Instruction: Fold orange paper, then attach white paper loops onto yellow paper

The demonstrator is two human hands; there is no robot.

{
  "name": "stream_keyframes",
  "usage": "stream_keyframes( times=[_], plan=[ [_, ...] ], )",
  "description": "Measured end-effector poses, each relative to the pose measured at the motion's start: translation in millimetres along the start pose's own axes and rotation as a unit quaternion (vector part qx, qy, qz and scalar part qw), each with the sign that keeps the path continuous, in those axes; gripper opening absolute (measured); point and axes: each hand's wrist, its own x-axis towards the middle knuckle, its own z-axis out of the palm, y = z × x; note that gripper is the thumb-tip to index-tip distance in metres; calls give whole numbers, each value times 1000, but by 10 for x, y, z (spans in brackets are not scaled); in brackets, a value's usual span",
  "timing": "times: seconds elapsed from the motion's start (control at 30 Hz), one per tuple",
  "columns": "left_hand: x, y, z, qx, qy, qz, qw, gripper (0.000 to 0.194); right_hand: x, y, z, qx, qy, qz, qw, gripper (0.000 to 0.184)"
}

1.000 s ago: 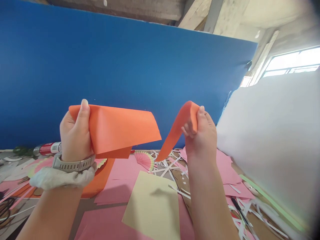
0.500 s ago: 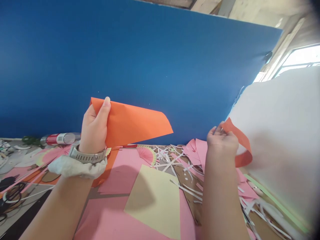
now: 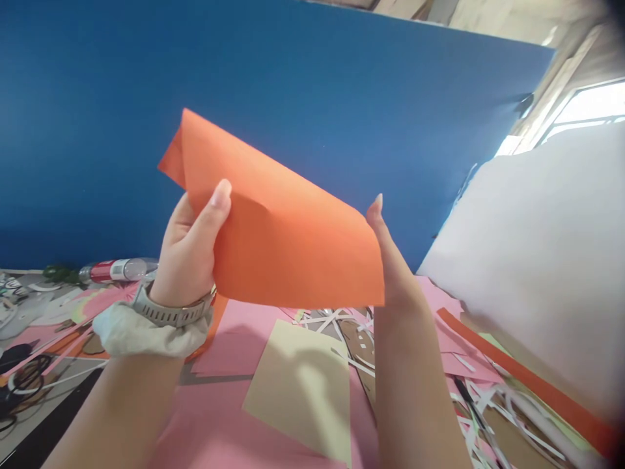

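Observation:
A sheet of orange paper (image 3: 297, 247), curved over along its top edge, is held up in front of the blue panel. My left hand (image 3: 195, 244) pinches it near its left end, thumb on the near face and fingers behind. At the right end, my right hand (image 3: 390, 254) is up against the paper with its thumb stretched upward. The sheet hides its other fingers. A narrow orange strip of paper (image 3: 517, 371) lies at the right, apart from both hands. Below are a pale yellow sheet (image 3: 303, 391) and pink sheets (image 3: 215, 417).
A blue panel (image 3: 293, 98) stands behind the table, and a large white sheet (image 3: 537, 247) rises at the right. White paper scraps (image 3: 336, 326), scissors (image 3: 481, 417), a plastic bottle (image 3: 117, 270) and cables (image 3: 32, 378) lie around.
My right hand has let go of the orange strip, now lying at the right, and moved left to the orange sheet. The sheet is raised and turned broader toward me, still in my left hand.

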Motion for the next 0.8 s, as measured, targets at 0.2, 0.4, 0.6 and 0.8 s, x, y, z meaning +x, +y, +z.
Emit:
stream_keyframes(
  times=[0.2, 0.4, 0.6, 0.8],
  plan=[
    [25, 178, -42, 79, -135, -118, 981, 20, -5, -45, -80, 152, -123, 54, 979, 53],
    [-209, 369, -461, 301, -250, -195, 899, 35, 77, 71, -135, 191, -94, 17, 977, 32],
    [-838, 518, -977, 369, -216, -339, 838, 46, 139, 267, -34, 84, -175, 61, 979, 28],
    [-1319, 600, -1190, 364, -172, -437, 804, 31, 251, 651, 232, -26, -275, 94, 957, 26]
  ],
)
